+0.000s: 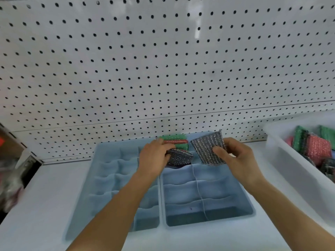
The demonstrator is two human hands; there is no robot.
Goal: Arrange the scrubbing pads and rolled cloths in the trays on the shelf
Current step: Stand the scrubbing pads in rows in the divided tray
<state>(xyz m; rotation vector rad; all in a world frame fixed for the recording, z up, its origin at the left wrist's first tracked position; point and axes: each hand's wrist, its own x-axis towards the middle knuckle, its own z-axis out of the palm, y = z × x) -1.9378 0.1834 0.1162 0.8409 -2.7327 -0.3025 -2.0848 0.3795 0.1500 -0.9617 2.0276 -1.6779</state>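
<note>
Now, loose pad: grey scrubbing pad [208, 147] being pinched upright by right hand [235, 160], hovering over back-right compartment of right tray [208, 217].
Left grip: left hand [154, 158] pressing down, fingers curled on dark pad [181, 156] in stack.
Stack: green and red pads [175, 142] standing on edge behind.
Doing it well: likely sliding grey pad in edge-first, holding stack compressed.
Supply: white bin [290, 160] sitting at right.

white pegboard [163, 60] bkgd | brown box [9, 144] far left, blurred
</note>
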